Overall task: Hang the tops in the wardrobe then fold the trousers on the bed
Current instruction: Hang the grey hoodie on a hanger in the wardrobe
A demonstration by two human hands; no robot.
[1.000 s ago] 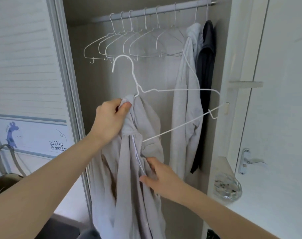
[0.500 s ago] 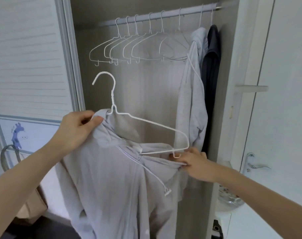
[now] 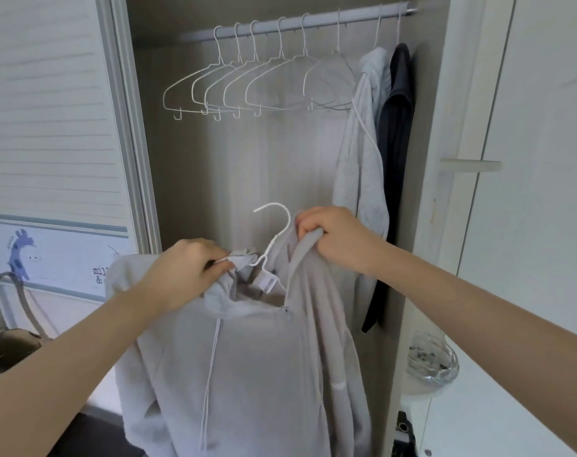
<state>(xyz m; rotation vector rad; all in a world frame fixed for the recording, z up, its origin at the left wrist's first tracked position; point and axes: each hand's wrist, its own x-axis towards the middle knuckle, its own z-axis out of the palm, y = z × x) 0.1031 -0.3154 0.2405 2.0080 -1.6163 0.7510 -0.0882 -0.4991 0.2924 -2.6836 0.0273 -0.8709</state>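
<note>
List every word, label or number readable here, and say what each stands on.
"mi" with "&" beneath: dark handwritten letters on the white picture panel left of the wardrobe, cut off by the grey top.
White tag inside the top's collar: print too blurred to read.
Nothing else bears readable text.

Empty white wire hangers [image 3: 247, 90] on the rail [image 3: 300, 23]: six. Garments hung on the rail: two, one light grey [image 3: 359, 166], one dark [image 3: 396, 133]. Hangers in hand: one [image 3: 274, 232], carrying one grey hooded top [image 3: 247, 357]. Hands: two, left [image 3: 185, 272], right [image 3: 333, 235]. Glass bowls [image 3: 432, 361]: one
</note>
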